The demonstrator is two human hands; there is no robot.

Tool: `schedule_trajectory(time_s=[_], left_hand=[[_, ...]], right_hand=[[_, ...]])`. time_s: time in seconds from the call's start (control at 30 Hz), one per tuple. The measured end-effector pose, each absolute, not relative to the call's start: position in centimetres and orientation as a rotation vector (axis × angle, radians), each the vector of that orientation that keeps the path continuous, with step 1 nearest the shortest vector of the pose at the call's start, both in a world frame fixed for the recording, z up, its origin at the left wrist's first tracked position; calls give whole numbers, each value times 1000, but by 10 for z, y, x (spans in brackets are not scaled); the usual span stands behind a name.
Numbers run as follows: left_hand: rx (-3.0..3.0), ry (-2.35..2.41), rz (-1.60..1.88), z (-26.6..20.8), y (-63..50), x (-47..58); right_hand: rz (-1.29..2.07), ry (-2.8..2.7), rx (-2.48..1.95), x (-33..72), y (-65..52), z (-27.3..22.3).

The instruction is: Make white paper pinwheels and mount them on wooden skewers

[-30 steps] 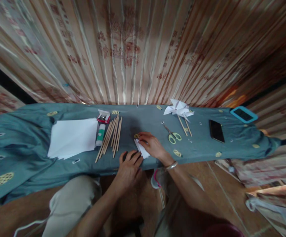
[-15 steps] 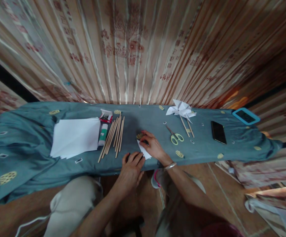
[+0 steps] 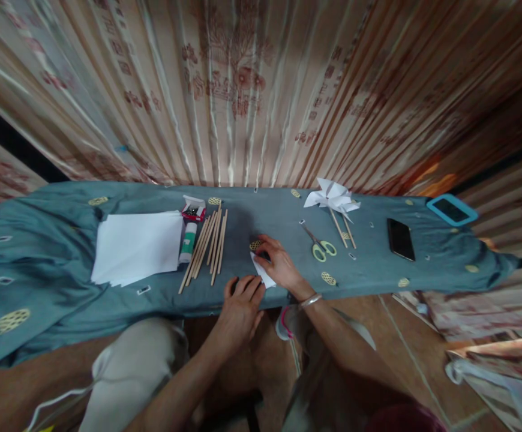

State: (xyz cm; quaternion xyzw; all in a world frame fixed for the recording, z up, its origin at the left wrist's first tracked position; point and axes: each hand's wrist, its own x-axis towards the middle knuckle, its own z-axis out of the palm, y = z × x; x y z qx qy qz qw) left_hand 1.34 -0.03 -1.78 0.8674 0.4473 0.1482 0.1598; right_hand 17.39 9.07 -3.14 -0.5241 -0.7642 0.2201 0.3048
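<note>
A small folded piece of white paper [image 3: 267,278] lies on the cloth near the table's front edge. My right hand [image 3: 280,264] covers its right side, thumb and fingers closed on its upper end. At the paper's lower left, my left hand [image 3: 240,306] presses with bent fingers on its edge. Part of the paper is hidden under both hands. To the right lie scissors [image 3: 321,249] with pale green handles, and behind them white paper pinwheels [image 3: 332,197] on wooden sticks. On the left are several loose wooden sticks [image 3: 203,245].
A stack of white paper [image 3: 137,249], a green-and-white glue stick [image 3: 188,243] and a small red-and-white box [image 3: 193,208] stand left. A black phone [image 3: 400,239] and a blue-framed device [image 3: 452,210] lie right. The blue-green tablecloth [image 3: 270,207] meets a curtain [image 3: 238,138] behind.
The view has shifted slightly. Both hands stay at the folded paper with hardly any visible movement.
</note>
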Motion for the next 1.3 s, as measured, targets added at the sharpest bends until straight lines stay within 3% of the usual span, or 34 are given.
schedule_trajectory(time_s=[0.8,1.3], left_hand=[[2492,1323,592,-9,8,9],[2534,1335,523,-19,12,15]], right_hand=[[564,-2088,-1401,176,95,-25],[557,-2075,-1392,175,96,-25]])
